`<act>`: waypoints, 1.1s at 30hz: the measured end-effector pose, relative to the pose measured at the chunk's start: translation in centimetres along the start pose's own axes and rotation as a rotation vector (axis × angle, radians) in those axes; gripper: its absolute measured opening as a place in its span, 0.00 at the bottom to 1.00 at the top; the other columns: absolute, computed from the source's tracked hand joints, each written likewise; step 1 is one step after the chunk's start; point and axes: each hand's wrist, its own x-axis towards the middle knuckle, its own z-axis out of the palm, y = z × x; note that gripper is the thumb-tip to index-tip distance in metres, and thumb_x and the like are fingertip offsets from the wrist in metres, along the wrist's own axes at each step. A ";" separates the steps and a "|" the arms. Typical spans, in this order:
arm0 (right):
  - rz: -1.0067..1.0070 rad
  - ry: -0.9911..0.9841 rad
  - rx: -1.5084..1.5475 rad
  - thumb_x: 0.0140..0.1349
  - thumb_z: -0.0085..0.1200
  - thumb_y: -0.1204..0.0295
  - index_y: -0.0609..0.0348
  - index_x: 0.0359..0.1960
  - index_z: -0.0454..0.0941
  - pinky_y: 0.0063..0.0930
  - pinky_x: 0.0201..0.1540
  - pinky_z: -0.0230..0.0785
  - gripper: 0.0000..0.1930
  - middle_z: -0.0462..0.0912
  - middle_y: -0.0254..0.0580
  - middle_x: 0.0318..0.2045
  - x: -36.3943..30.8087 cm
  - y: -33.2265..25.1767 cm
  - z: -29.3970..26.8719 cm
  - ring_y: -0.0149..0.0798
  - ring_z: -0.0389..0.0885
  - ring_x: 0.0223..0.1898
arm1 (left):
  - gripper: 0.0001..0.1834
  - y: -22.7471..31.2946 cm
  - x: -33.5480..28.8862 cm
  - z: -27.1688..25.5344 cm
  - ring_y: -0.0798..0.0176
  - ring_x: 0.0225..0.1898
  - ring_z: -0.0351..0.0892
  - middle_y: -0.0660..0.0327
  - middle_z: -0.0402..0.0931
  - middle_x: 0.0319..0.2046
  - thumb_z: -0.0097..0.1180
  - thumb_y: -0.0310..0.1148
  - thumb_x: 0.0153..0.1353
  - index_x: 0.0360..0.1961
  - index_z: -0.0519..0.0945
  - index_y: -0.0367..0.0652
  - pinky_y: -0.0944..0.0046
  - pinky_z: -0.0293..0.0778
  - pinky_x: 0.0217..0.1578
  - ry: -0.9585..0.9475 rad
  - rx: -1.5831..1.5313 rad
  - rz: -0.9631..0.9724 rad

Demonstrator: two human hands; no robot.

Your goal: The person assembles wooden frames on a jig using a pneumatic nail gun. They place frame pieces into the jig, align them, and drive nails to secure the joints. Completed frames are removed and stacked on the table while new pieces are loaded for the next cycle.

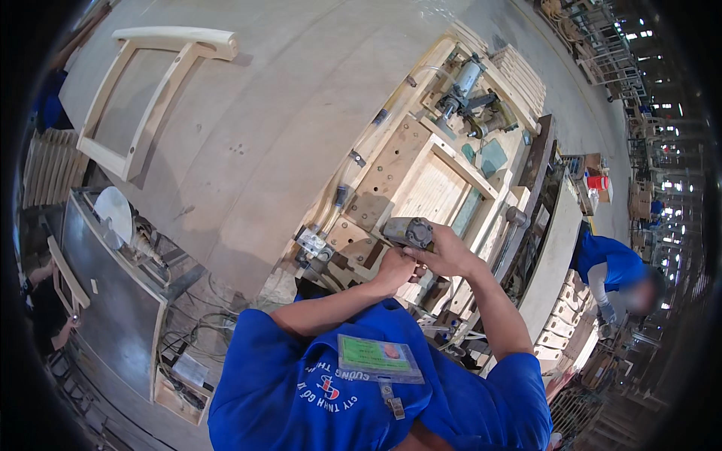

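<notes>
In front of my chest my right hand (445,254) is wrapped round a worn grey tool (410,231) with a rounded metal body. Its exact kind does not show. Just below and left of it, my left hand (395,271) is closed, its fingers curled near the right hand's fingertips. Whatever may be inside that grip is hidden. Both hands are over the near end of a wooden jig bench (370,188) with bolted plates and pale wooden rails. A metal clamp fitting (313,242) sits at its near left corner.
A pneumatic cylinder (467,76) is mounted at the bench's far end. To the left are a pale wooden frame (150,113) on the floor and a dark-topped table (113,301) beside a white disc (114,214). Hoses (199,327) trail below. A co-worker (613,263) bends at the right.
</notes>
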 end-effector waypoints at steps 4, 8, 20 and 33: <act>-0.038 -0.003 -0.077 0.66 0.65 0.74 0.63 0.62 0.77 0.38 0.55 0.77 0.23 0.88 0.53 0.48 1.0 -0.4 0.3 0.47 0.86 0.48 | 0.11 0.6 -0.1 -0.5 0.67 0.32 0.83 0.59 0.83 0.37 0.47 0.31 0.78 0.46 0.80 0.37 0.66 0.80 0.27 -0.002 0.050 0.032; -0.035 -0.042 -0.112 0.67 0.63 0.73 0.62 0.62 0.76 0.40 0.56 0.77 0.22 0.87 0.53 0.48 1.3 -0.8 0.3 0.51 0.87 0.50 | 0.12 0.4 0.2 -1.0 0.68 0.36 0.85 0.60 0.84 0.40 0.52 0.37 0.78 0.49 0.82 0.39 0.65 0.82 0.30 -0.031 0.117 0.048; 0.085 -0.083 -0.133 0.66 0.63 0.73 0.59 0.63 0.74 0.42 0.56 0.77 0.24 0.87 0.56 0.50 1.4 -2.0 0.2 0.56 0.87 0.52 | 0.14 0.5 -0.2 -1.1 0.63 0.43 0.85 0.57 0.85 0.45 0.51 0.34 0.76 0.51 0.83 0.36 0.58 0.84 0.34 -0.009 0.218 0.072; 0.428 0.681 0.347 0.70 0.61 0.72 0.68 0.63 0.74 0.28 0.40 0.77 0.22 0.84 0.40 0.42 -15.8 -0.8 1.3 0.30 0.81 0.35 | 0.11 7.6 -11.5 -3.2 0.49 0.42 0.88 0.49 0.87 0.41 0.62 0.34 0.73 0.48 0.86 0.38 0.56 0.81 0.46 0.360 0.896 1.050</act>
